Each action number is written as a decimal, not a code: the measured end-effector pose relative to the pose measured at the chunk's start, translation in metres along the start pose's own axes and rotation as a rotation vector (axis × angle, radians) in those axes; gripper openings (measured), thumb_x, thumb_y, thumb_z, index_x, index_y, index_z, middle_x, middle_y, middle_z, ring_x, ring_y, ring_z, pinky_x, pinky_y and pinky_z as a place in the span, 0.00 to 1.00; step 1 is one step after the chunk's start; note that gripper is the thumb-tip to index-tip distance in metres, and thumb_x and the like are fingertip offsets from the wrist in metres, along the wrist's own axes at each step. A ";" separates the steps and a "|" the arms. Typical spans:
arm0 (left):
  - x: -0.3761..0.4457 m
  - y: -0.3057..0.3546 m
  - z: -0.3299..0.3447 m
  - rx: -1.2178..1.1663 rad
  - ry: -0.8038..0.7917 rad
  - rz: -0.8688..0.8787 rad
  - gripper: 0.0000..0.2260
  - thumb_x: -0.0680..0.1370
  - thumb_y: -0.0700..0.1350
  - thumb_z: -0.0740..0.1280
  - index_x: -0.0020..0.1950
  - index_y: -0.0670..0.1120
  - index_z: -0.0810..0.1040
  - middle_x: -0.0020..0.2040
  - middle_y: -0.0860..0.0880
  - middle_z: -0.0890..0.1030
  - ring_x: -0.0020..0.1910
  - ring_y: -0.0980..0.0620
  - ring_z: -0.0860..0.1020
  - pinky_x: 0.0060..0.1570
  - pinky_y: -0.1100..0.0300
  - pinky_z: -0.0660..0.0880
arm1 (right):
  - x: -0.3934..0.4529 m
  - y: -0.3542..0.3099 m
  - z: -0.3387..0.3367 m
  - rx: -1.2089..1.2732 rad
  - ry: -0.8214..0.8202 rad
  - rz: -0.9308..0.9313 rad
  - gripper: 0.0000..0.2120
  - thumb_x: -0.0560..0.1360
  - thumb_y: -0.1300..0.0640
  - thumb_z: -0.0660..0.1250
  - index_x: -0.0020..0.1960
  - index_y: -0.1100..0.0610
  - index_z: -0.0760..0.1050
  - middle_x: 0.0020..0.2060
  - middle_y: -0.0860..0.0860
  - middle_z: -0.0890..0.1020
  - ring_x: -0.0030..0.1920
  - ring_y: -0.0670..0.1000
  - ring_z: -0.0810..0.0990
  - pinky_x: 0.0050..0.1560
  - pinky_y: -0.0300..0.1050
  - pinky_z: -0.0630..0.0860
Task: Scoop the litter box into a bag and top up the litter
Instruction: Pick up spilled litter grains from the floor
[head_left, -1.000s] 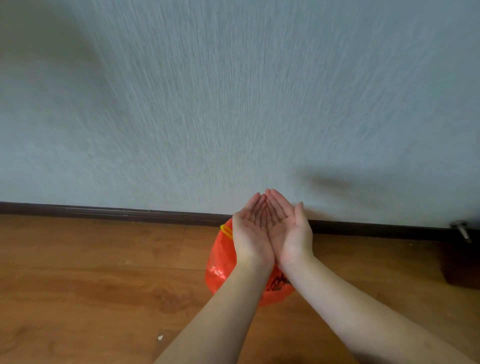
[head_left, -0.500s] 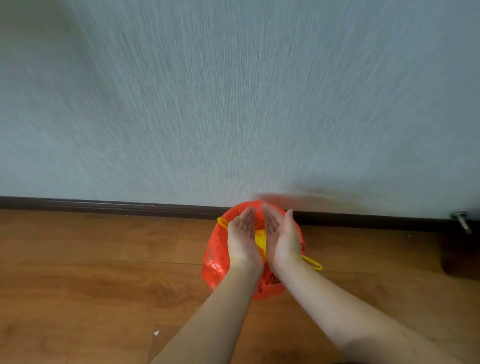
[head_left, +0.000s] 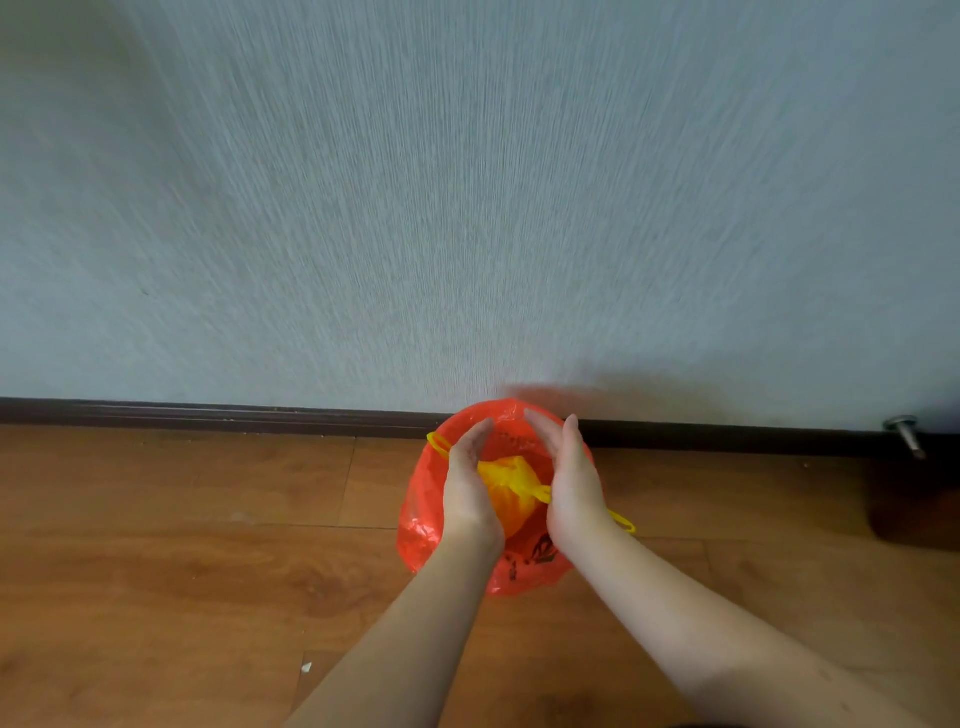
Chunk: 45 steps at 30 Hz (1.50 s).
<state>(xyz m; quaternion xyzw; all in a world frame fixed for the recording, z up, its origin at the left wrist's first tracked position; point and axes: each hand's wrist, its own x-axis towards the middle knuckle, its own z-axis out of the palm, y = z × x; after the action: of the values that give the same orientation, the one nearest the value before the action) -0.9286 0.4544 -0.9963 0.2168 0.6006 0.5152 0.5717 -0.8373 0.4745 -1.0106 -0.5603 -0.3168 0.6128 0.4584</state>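
Your left hand (head_left: 470, 488) and right hand (head_left: 574, 493), flat-fingered and apart, flank the crinkly red plastic bag (head_left: 415, 519) on the wooden floor (head_left: 182, 545) by its far edge, holding nothing; scooping looks unfinished, no litter box visible.

Both hands cover a good chunk of the red bag (head_left: 421, 512), so whatever's under the yellow bundle (head_left: 506, 475) is anyone's guess. Print near the bag's bottom is too smeared to read. Forearms get chopped off below it.

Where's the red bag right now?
In the head view, the red bag sits on the wooden floor against the baseboard, centre-right, beneath the left hand and right hand.
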 end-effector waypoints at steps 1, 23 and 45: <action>0.000 -0.001 0.000 0.073 0.000 0.030 0.14 0.82 0.46 0.56 0.60 0.51 0.80 0.56 0.55 0.81 0.50 0.64 0.79 0.36 0.74 0.72 | 0.000 -0.001 -0.001 -0.018 0.006 -0.001 0.24 0.82 0.41 0.47 0.62 0.47 0.78 0.63 0.41 0.78 0.66 0.42 0.71 0.67 0.42 0.61; 0.033 0.001 -0.028 1.597 -0.180 0.666 0.34 0.79 0.62 0.34 0.80 0.44 0.46 0.81 0.47 0.44 0.78 0.51 0.36 0.73 0.55 0.28 | -0.002 -0.012 -0.036 -1.093 -0.032 -0.311 0.26 0.82 0.46 0.54 0.77 0.55 0.57 0.73 0.49 0.66 0.73 0.51 0.63 0.72 0.46 0.59; 0.032 -0.015 -0.043 1.516 -0.155 0.598 0.31 0.82 0.59 0.44 0.80 0.44 0.41 0.81 0.46 0.48 0.79 0.52 0.45 0.75 0.56 0.44 | 0.002 -0.007 -0.041 -1.419 -0.095 -0.384 0.32 0.82 0.46 0.53 0.78 0.60 0.45 0.78 0.54 0.46 0.78 0.50 0.44 0.75 0.44 0.46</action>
<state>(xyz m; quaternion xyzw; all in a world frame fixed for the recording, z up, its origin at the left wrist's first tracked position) -0.9713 0.4597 -1.0319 0.7304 0.6616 0.0832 0.1480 -0.7959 0.4737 -1.0119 -0.6297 -0.7491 0.1932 0.0707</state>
